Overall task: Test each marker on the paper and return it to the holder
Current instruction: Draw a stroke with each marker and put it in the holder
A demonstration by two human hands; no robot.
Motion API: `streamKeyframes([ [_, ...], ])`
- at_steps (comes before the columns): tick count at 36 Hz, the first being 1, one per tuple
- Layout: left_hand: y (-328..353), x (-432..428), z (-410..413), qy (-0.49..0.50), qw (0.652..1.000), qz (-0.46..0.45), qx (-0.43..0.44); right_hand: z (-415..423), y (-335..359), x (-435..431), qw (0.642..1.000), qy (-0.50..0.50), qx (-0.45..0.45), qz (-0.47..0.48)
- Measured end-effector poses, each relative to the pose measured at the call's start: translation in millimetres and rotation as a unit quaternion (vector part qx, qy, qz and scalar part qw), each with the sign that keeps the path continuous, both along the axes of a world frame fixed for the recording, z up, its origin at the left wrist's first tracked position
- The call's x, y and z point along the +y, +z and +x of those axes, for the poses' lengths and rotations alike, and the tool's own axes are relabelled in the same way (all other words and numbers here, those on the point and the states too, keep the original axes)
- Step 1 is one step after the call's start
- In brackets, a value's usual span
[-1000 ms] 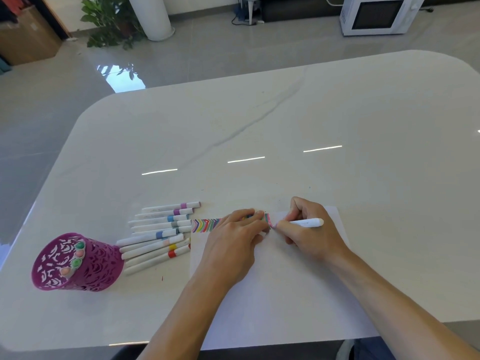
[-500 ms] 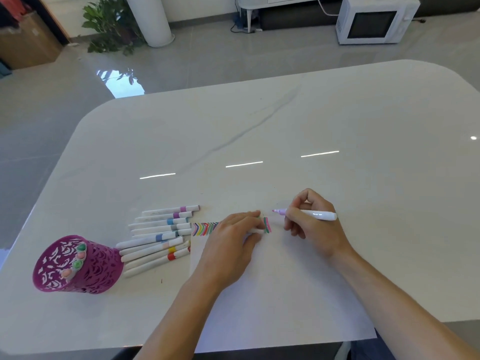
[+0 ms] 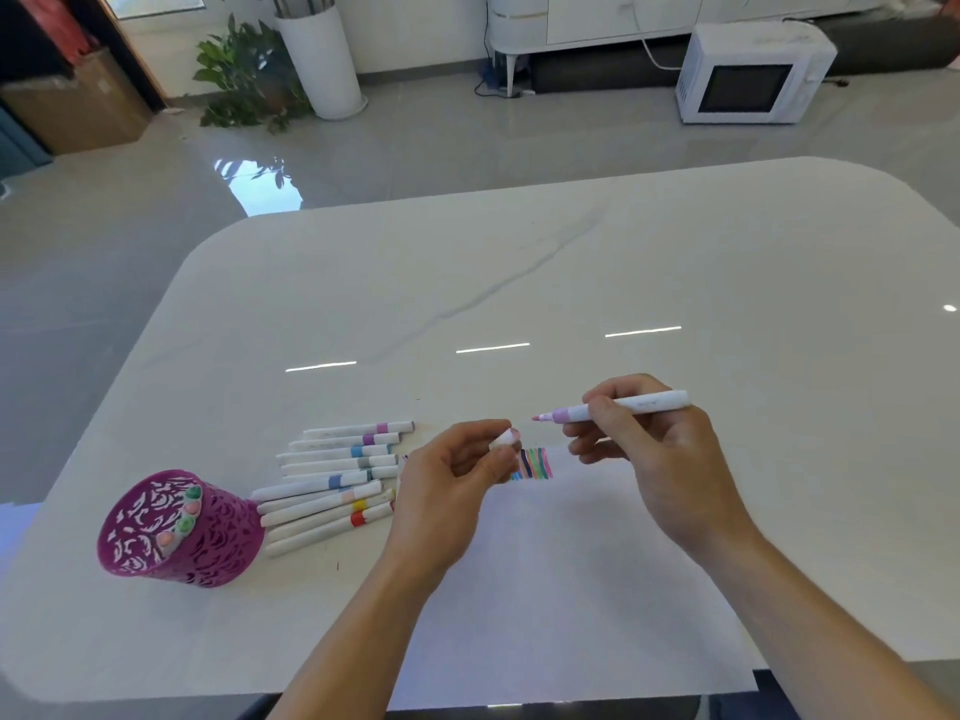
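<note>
In the middle of the frame the right hand [image 3: 670,459] grips an uncapped marker [image 3: 649,402] with its fingers curled around the white barrel. The marker lies almost level above the table, and its pink tip points to the left of the frame, toward the left hand [image 3: 447,491]. The left hand is raised and pinches a small white cap [image 3: 506,439] between thumb and fingers, near the marker tip but apart from it. Below both hands a white paper [image 3: 545,589] lies on the glossy white table [image 3: 675,278] and reaches to the table's lower edge. A short row of coloured strokes [image 3: 535,464] is drawn on the upper edge of the paper, between the two hands. Left of the paper a row of capped markers [image 3: 332,480] lies side by side on the table. At the lower left a magenta cut-out holder [image 3: 208,537] stands with some coloured marker ends visible in its opening. A white microwave [image 3: 748,75] sits on the floor in the upper right.
</note>
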State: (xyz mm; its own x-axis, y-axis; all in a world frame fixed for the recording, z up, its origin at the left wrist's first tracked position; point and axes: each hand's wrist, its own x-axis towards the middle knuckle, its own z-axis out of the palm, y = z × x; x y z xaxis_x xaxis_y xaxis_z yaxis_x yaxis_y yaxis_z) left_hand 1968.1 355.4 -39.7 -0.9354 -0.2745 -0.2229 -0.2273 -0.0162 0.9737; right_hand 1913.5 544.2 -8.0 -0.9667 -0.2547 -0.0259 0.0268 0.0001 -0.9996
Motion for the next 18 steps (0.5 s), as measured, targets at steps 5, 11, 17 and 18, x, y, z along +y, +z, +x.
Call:
streamKeyframes([
  [5, 3.6, 2.1, 1.5, -0.015, 1.000, -0.017, 0.008, 0.7, -2.2, -3.4, 1.000, 0.018, -0.014, 0.008],
  [11, 2.9, 3.6, 5.5, -0.023, 0.997, -0.071, 0.019, 1.5, -8.8, -9.0, 0.997, 0.054, -0.038, 0.049],
  [17, 8.4, 0.7, 4.4, -0.024, 0.997, -0.078, 0.014, -1.3, -10.2, -10.6, 0.997, 0.060, -0.044, 0.017],
  [18, 9.5, 0.7, 4.2, -0.020, 0.997, -0.074, 0.014, -1.4, -10.7, -10.9, 0.997, 0.060, -0.048, 0.006],
])
